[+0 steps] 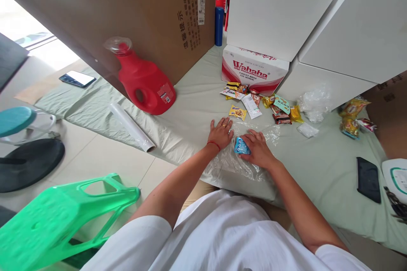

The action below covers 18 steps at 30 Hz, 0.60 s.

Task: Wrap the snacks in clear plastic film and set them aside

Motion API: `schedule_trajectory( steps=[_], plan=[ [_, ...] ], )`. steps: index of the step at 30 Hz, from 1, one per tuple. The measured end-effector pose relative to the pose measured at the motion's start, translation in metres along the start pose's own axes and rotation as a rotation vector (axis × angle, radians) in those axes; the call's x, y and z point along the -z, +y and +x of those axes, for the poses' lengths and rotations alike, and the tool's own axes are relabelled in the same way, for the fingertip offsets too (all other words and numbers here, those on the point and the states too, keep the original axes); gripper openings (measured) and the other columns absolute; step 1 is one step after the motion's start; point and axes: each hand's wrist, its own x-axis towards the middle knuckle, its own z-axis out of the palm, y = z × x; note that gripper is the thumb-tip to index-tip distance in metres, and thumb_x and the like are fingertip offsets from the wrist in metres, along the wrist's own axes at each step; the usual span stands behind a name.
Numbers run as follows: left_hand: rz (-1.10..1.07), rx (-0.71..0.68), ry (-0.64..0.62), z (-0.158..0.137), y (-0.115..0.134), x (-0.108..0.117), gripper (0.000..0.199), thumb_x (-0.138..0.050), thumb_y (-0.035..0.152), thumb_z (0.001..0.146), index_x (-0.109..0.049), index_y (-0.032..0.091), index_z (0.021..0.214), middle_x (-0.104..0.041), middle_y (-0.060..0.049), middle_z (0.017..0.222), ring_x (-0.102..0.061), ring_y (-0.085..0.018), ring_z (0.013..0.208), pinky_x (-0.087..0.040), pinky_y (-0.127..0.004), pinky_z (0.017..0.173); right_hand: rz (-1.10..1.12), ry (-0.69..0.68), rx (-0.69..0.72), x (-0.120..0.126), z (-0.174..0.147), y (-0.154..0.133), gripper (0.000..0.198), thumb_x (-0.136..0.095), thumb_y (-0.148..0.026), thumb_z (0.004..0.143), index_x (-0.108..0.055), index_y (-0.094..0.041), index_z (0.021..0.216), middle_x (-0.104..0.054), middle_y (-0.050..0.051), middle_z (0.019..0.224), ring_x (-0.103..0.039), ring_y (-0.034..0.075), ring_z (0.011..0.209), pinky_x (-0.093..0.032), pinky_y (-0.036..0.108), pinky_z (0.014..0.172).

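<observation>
Clear plastic film [251, 170] lies crinkled on the pale green cloth in front of me, with a small blue snack packet [241, 146] on it. My right hand [259, 149] has its thumb and fingers around the right side of that packet, covering part of it. Spread flat at the film's left edge is my left hand [220, 133], holding nothing, with a ring and a red wrist cord. Just beyond the hands lies a yellow snack packet [237, 112]. A white packet [252, 106] and several other colourful ones, including a light green packet [282, 103], lie farther back.
A Wahaha carton [254, 70] stands behind the snacks, under white boxes [276, 12]. Left are a red jug [146, 82], a film roll [132, 127] and a green stool [63, 216]. Crumpled plastic [314, 103], more snacks [351, 110] and a black phone [369, 179] lie right.
</observation>
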Motion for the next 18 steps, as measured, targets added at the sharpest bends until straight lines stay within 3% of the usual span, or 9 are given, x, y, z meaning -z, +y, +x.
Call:
schedule_trajectory(
  steps=[7,9,12,15,18],
  plan=[
    [-0.007,-0.007,0.017,-0.001,-0.001,-0.001,0.059,-0.029,0.042,0.106,-0.045,0.025,0.160,-0.040,-0.006,0.170,-0.034,-0.025,0.158,-0.014,-0.065,0.130,0.012,0.020,-0.003,0.002,0.001,-0.003,0.055,-0.050,-0.047,0.103,-0.056,-0.020,0.151,-0.057,0.018,0.150,-0.031,0.038,0.155,-0.018,0.066,0.125],
    [-0.006,-0.003,0.012,-0.001,-0.001,-0.002,0.058,-0.029,0.042,0.106,-0.045,0.027,0.160,-0.040,-0.005,0.170,-0.033,-0.026,0.159,-0.014,-0.064,0.131,0.037,0.019,0.009,0.000,0.002,0.001,0.054,-0.053,-0.046,0.101,-0.057,-0.021,0.150,-0.057,0.017,0.149,-0.032,0.037,0.153,-0.021,0.064,0.125],
    [-0.008,0.003,0.008,0.000,0.000,-0.002,0.058,-0.030,0.043,0.106,-0.045,0.028,0.160,-0.040,-0.006,0.170,-0.033,-0.026,0.159,-0.014,-0.063,0.131,0.107,0.042,0.012,-0.005,0.003,0.010,0.072,-0.067,-0.045,0.092,-0.047,-0.022,0.158,-0.053,0.016,0.153,-0.034,0.036,0.152,-0.027,0.058,0.124],
    [-0.013,0.004,0.009,0.000,0.000,-0.002,0.058,-0.030,0.043,0.106,-0.046,0.027,0.159,-0.040,-0.006,0.170,-0.033,-0.026,0.159,-0.014,-0.064,0.131,0.135,0.050,-0.071,-0.010,0.004,0.018,0.094,-0.074,-0.045,0.084,-0.033,-0.020,0.165,-0.050,0.018,0.156,-0.037,0.037,0.150,-0.032,0.058,0.122],
    [-0.026,0.009,0.010,0.001,0.000,-0.002,0.058,-0.030,0.042,0.106,-0.046,0.027,0.159,-0.040,-0.006,0.170,-0.033,-0.026,0.159,-0.014,-0.064,0.131,0.062,0.017,-0.092,-0.011,0.004,0.019,0.083,-0.072,-0.045,0.087,-0.043,-0.017,0.159,-0.054,0.022,0.150,-0.039,0.039,0.148,-0.033,0.058,0.121]
  ],
)
